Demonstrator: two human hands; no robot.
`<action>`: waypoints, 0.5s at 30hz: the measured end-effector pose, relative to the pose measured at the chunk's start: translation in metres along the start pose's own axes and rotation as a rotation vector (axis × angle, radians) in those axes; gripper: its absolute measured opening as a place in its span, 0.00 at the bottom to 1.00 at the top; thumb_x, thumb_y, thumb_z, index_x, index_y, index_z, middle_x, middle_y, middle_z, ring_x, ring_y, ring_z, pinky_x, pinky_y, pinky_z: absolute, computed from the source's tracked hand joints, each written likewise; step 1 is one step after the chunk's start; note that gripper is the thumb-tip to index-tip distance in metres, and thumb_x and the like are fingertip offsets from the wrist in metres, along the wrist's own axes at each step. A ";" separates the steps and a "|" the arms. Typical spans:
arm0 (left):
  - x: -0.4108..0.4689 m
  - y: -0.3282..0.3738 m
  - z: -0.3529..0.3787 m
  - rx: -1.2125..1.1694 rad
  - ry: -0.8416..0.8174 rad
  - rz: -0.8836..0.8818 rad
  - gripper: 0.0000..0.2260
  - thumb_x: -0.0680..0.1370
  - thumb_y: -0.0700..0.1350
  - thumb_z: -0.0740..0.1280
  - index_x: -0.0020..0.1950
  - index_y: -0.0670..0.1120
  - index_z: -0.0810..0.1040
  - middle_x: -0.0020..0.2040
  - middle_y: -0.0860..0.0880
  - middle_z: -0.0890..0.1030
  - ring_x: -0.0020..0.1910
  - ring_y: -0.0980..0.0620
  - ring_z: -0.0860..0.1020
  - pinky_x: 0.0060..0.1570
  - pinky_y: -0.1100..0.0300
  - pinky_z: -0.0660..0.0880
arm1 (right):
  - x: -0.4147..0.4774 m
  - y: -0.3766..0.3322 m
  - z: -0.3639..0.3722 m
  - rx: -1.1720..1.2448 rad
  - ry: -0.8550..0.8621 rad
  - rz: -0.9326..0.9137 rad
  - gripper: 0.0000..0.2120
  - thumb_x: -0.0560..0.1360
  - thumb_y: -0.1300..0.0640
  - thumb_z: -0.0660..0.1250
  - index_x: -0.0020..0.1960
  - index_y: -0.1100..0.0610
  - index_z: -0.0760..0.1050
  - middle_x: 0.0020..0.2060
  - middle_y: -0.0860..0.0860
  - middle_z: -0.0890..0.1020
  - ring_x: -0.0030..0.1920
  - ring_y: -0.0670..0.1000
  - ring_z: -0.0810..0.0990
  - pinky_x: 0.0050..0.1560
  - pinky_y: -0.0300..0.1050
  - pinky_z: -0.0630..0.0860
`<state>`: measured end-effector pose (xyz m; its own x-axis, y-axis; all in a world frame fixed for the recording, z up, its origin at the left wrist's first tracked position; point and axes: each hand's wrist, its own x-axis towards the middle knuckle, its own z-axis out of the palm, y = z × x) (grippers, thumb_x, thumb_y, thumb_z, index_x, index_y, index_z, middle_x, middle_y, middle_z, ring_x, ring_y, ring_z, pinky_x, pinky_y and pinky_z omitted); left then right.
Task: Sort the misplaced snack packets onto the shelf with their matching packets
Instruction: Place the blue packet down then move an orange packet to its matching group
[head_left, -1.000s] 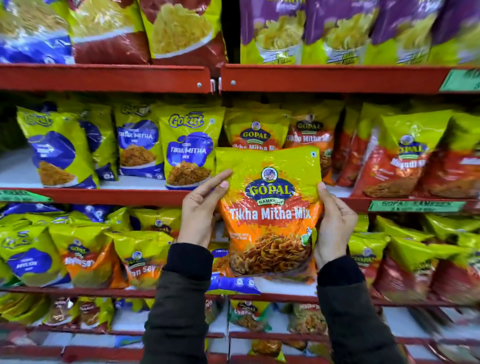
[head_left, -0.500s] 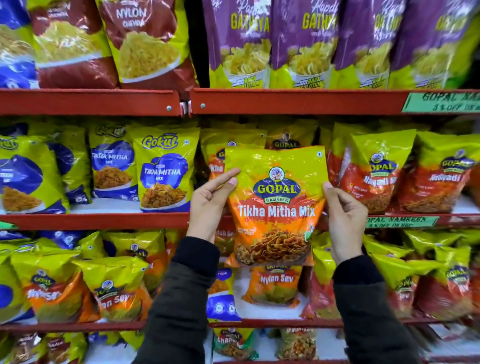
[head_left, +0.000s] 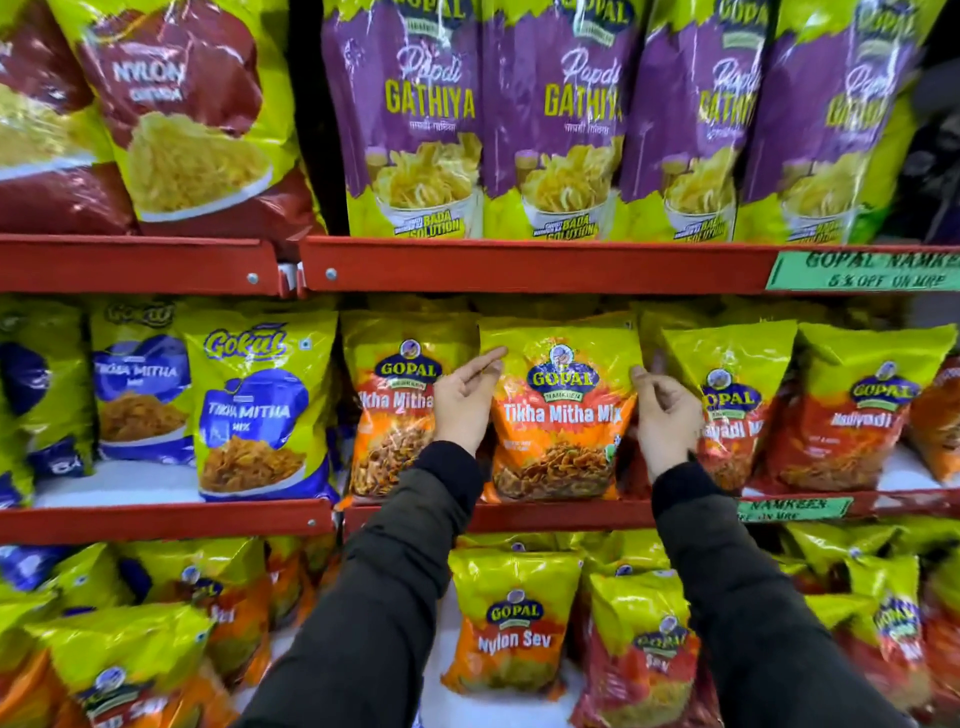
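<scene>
A yellow and orange Gopal Tikha Mitha Mix packet (head_left: 563, 415) stands upright on the red middle shelf (head_left: 545, 514). My left hand (head_left: 462, 400) pinches its upper left edge and my right hand (head_left: 667, 421) grips its right edge. Right beside it on the left stands a matching Gopal Tikha Mitha packet (head_left: 395, 410), partly hidden by my left hand. More packets stand behind in the same row, mostly hidden.
Red Gopal Nadiyadi packets (head_left: 852, 415) stand to the right, blue Gokul Tikha Mitha packets (head_left: 254, 410) to the left. Purple Papdi Gathiya bags (head_left: 421, 119) fill the shelf above, Nylon Sev packets (head_left: 511, 629) the shelf below. A green price label (head_left: 862, 270) hangs upper right.
Both hands lifted the packet up and forward from in front of the shelves into the middle shelf row, where it now rests beside its matching packet.
</scene>
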<state>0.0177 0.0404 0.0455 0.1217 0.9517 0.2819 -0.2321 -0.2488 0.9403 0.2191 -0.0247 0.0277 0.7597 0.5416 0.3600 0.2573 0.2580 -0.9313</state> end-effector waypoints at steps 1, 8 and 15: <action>0.003 -0.003 0.001 0.038 0.014 0.002 0.11 0.81 0.43 0.66 0.61 0.45 0.84 0.23 0.47 0.64 0.27 0.50 0.62 0.39 0.58 0.67 | 0.002 0.005 0.003 -0.042 0.005 0.020 0.13 0.79 0.51 0.68 0.35 0.48 0.79 0.36 0.50 0.82 0.42 0.52 0.77 0.52 0.69 0.80; 0.000 -0.010 -0.004 0.271 -0.038 0.082 0.15 0.83 0.49 0.61 0.69 0.53 0.77 0.24 0.54 0.61 0.20 0.56 0.58 0.25 0.65 0.58 | 0.007 0.011 0.017 -0.273 -0.032 0.009 0.14 0.82 0.47 0.62 0.52 0.56 0.82 0.38 0.56 0.80 0.49 0.63 0.82 0.49 0.47 0.75; -0.062 -0.039 -0.040 0.442 0.115 0.407 0.11 0.83 0.48 0.61 0.62 0.54 0.80 0.63 0.54 0.79 0.65 0.58 0.76 0.66 0.60 0.73 | -0.100 0.027 0.019 -0.414 0.039 -0.426 0.16 0.82 0.49 0.61 0.68 0.53 0.73 0.64 0.52 0.73 0.64 0.51 0.70 0.63 0.43 0.62</action>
<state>-0.0191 -0.0022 -0.0166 -0.0037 0.7716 0.6361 0.1878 -0.6243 0.7583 0.1387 -0.0566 -0.0327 0.5576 0.4273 0.7116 0.7500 0.1081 -0.6526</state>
